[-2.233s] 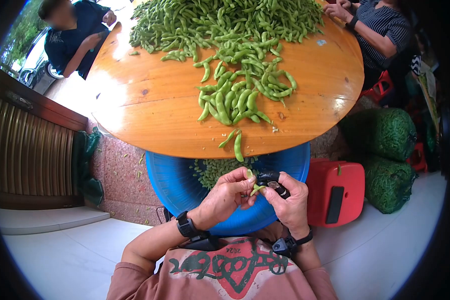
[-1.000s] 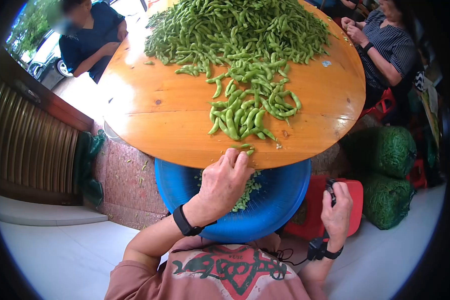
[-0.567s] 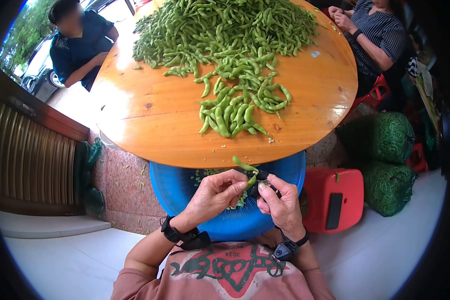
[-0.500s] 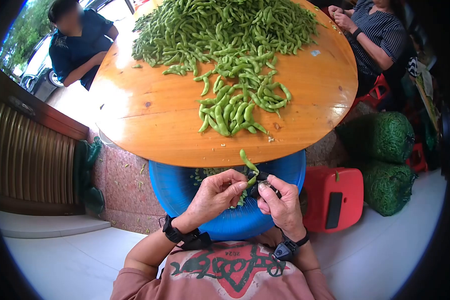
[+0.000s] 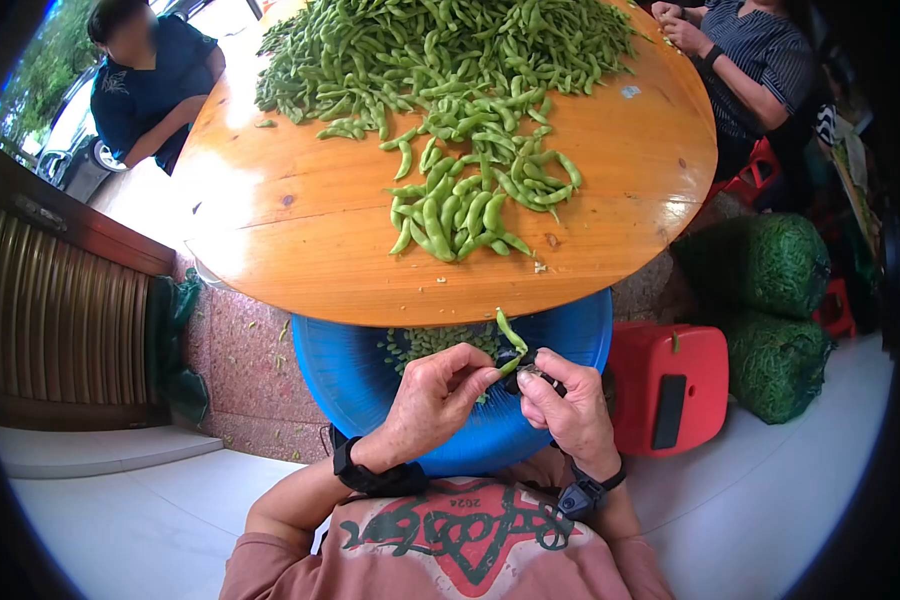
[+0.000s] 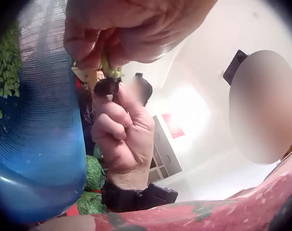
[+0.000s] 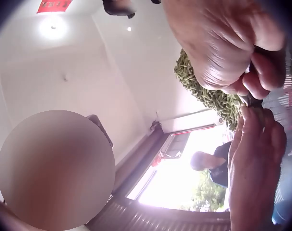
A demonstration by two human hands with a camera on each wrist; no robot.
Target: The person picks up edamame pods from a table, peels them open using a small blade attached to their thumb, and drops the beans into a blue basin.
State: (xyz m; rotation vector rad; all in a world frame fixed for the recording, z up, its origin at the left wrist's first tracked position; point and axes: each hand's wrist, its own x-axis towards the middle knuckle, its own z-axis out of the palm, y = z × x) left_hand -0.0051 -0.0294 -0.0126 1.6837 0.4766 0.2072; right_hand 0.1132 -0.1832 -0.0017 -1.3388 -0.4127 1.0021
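In the head view my left hand (image 5: 428,405) pinches a green pod (image 5: 511,332) between thumb and fingers. My right hand (image 5: 575,410) grips a small black tool (image 5: 532,376), held against the pod. In the left wrist view the pod (image 6: 106,65) hangs from the left fingers, just above the black piece in the right hand (image 6: 122,139). Both hands are over a blue basin (image 5: 335,385) with loose green beans (image 5: 435,340) in it. The right wrist view shows the two hands meeting, the pod mostly hidden.
A round wooden table (image 5: 300,240) stands beyond the basin, bearing a large heap of pods (image 5: 440,60) and a smaller cluster (image 5: 450,215) nearer. On the right are a red stool (image 5: 705,385) and green net sacks (image 5: 780,265). Two people sit at the table's far sides.
Earlier my left hand reached to the table edge, with the right apart over the stool. They have since come together over the basin with a pod. Over the last half second they have barely moved.
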